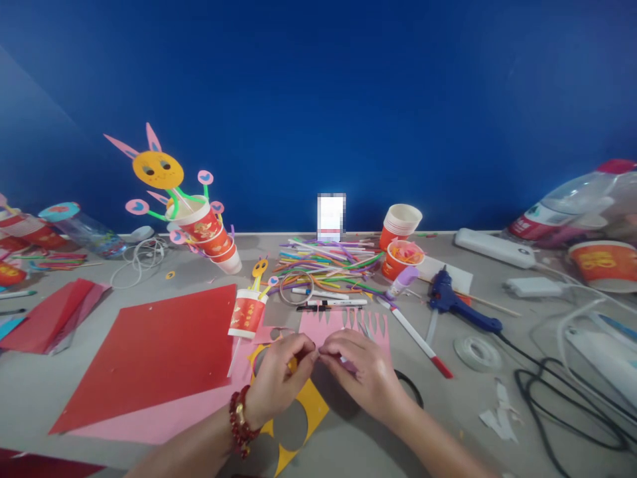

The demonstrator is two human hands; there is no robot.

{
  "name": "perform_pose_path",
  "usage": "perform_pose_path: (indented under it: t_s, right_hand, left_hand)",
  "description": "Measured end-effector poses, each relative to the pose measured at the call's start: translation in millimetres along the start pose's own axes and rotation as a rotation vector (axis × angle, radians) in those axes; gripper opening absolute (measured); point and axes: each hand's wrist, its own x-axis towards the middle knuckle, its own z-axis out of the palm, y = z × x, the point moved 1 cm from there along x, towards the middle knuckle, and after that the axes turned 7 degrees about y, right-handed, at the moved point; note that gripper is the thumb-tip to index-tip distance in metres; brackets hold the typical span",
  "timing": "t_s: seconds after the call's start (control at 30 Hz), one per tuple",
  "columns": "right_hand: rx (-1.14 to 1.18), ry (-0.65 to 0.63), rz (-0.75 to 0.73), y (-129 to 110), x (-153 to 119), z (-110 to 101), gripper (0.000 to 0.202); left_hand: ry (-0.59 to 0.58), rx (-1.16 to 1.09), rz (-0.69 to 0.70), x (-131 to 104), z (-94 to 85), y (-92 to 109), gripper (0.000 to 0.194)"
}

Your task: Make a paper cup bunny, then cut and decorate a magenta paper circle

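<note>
My left hand (281,375) and my right hand (365,372) meet fingertip to fingertip in front of me, both in a pinch. Whatever lies between the fingers is too small or hidden to make out. Under and beside them lies a yellow sheet with round holes (317,405), over pink paper. Just beyond my right hand is a pink sheet with a pointed, cut edge (311,324). A small red paper cup figure (247,312) with a yellow face stands up-left of my left hand.
Red paper (164,352) covers the left. A stacked-cup figure (204,229) stands behind it. Coloured pipe-cleaner-like sticks (328,259) lie at the back. To the right are a blue glue gun (460,305) with its black cord, a tape roll (478,353) and a red-capped marker (421,342).
</note>
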Motion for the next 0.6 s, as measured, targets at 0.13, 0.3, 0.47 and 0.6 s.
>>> perform_pose_path:
  t_s: [0.13,0.3,0.47,0.6]
  right_hand:
    - [-0.012,-0.004,-0.006,-0.6,0.3,0.1,0.013]
    - [-0.029,-0.006,-0.014,-0.7,1.1,0.7,0.015]
    - [-0.060,-0.009,-0.040,-1.4,1.2,0.3,0.015]
    - [-0.078,-0.037,-0.036,-3.1,2.1,-0.8,0.016]
  left_hand:
    - [0.004,0.063,0.031,-0.2,-0.1,1.2,0.017]
    - [0.003,0.058,0.026,-0.3,0.2,1.0,0.017]
    - [-0.002,0.015,-0.016,0.4,1.1,-0.3,0.020]
    - [-0.011,-0.016,-0.066,0.2,2.2,-1.5,0.021]
